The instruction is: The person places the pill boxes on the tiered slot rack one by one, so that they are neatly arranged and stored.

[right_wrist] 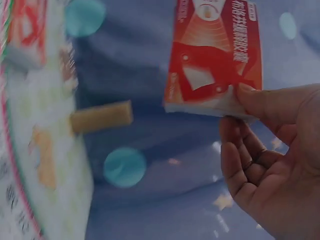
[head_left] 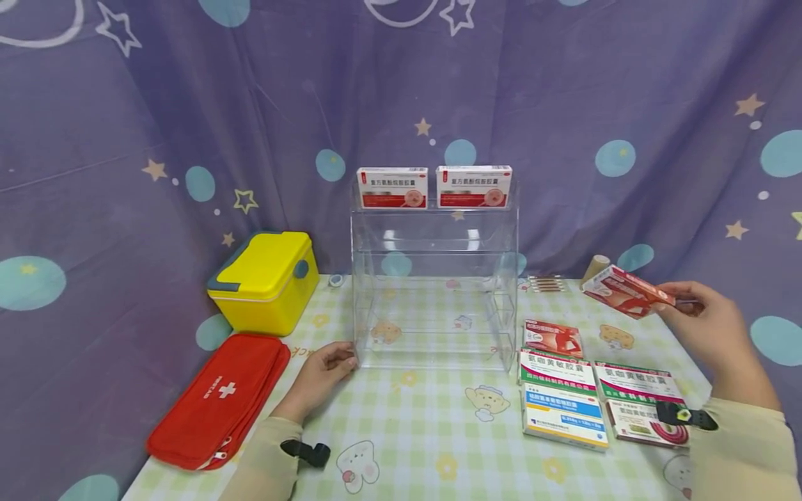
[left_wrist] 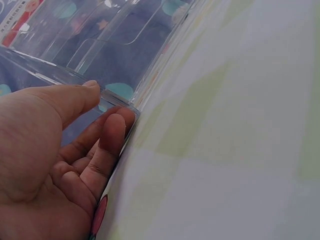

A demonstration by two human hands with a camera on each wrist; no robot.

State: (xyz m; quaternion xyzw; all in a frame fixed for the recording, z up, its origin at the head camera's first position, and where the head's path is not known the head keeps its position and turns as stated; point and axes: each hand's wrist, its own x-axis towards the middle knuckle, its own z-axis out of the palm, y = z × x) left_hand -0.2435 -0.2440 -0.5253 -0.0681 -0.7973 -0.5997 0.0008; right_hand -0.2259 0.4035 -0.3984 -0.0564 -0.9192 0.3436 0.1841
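Note:
A clear acrylic tiered display rack (head_left: 436, 229) stands at the middle of the table. Two white-and-red medicine boxes (head_left: 392, 188) sit side by side on its top tier. My left hand (head_left: 326, 376) pinches the rack's lower left front corner, the thumb (left_wrist: 82, 97) on one side and curled fingers on the other. Off to the right, my right hand (head_left: 708, 320) holds a red medicine box (right_wrist: 215, 55) by one end, tilted and raised above the table. Below it lies another red medicine box (head_left: 553, 339).
Several more medicine boxes (head_left: 564, 414) lie flat at the right front. Behind them are a wooden-coloured roll (head_left: 595, 267) and a row of thin sticks (head_left: 547, 284). At left stand a yellow lidded case (head_left: 266, 282) and a red first-aid pouch (head_left: 219, 400). A purple curtain (head_left: 401, 83) hangs behind.

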